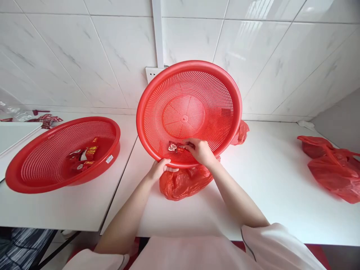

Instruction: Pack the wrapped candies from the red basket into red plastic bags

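Pale shirt (pixel 185 253) nearest; two white tables (pixel 267 168) (pixel 56 210) meet a tiled wall (pixel 191 41); two red baskets (pixel 188 66) (pixel 12 176); left hand (pixel 158 170) clamps one's rim, right hand (pixel 201 152) pinches a packet (pixel 180 147).

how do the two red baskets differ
The held basket is tipped up, its opening facing the camera; the side basket sits on the table. The left hand grips the held basket's rim; neither hand touches the side basket. The side basket shows a white label; the held basket shows none. Both are red and perforated.
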`<action>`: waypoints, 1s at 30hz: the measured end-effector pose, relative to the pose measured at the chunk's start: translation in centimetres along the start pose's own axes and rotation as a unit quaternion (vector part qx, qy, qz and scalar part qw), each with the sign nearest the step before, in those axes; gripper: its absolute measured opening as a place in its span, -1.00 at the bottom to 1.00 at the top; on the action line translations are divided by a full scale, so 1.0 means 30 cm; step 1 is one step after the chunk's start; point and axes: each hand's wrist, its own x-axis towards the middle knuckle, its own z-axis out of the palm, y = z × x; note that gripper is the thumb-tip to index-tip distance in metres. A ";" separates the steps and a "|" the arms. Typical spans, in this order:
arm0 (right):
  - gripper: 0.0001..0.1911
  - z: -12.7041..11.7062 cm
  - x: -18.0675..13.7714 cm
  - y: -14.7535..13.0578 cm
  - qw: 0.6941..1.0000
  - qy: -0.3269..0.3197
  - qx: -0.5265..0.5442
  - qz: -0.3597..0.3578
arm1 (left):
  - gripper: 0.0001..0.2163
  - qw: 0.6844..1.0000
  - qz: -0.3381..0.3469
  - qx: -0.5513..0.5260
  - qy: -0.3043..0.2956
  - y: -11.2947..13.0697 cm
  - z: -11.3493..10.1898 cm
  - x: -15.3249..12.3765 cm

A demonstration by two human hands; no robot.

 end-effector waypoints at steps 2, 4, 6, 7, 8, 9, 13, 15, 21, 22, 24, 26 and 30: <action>-0.74 -0.026 0.002 0.007 0.998 0.026 0.039 0.039 | -0.66 1.000 0.010 -0.002 0.009 0.002 -0.009 0.005; -0.71 -0.055 -0.001 0.009 0.994 0.006 0.091 0.058 | -0.68 1.000 0.019 -0.005 0.020 0.002 -0.018 0.011; -0.69 -0.080 -0.007 0.003 0.989 -0.035 0.132 0.063 | -0.70 0.999 0.022 -0.010 0.031 0.003 -0.023 0.016; -0.68 -0.090 -0.011 -0.003 0.987 -0.054 0.140 0.063 | -0.71 0.999 0.022 -0.014 0.036 0.006 -0.024 0.018; -0.68 -0.098 -0.014 -0.010 0.986 -0.068 0.140 0.061 | -0.71 0.999 0.021 -0.019 0.040 0.009 -0.024 0.019; -0.69 -0.104 -0.017 -0.018 0.986 -0.079 0.135 0.057 | -0.71 0.999 0.019 -0.025 0.044 0.014 -0.022 0.019; -0.74 -0.106 -0.026 -0.056 0.986 -0.117 0.112 0.026 | -0.70 0.998 0.013 -0.040 0.044 0.037 -0.010 0.014; -0.74 -0.099 -0.028 -0.072 0.985 -0.137 0.099 0.009 | -0.69 0.998 0.013 -0.037 0.039 0.044 -0.005 0.010; -0.67 -0.043 -0.026 -0.068 0.994 -0.079 -0.034 -0.067 | -0.66 0.999 0.004 -0.036 0.019 0.022 -0.001 0.004; -0.62 -0.031 -0.027 -0.062 0.992 -0.081 -0.067 -0.071 | -0.67 0.999 0.000 -0.036 0.011 0.015 0.000 0.004; -0.47 -0.010 -0.030 -0.051 0.984 -0.112 -0.114 -0.075 | -0.68 1.000 -0.003 -0.031 0.004 0.002 0.003 0.003; -0.36 0.001 -0.034 -0.046 0.978 -0.152 -0.123 -0.080 | -0.67 1.000 -0.002 -0.022 0.004 -0.005 0.004 0.004; -0.48 -0.008 -0.037 -0.054 0.975 -0.178 -0.092 -0.096 | -0.69 1.000 -0.002 -0.019 0.008 -0.004 -0.002 0.007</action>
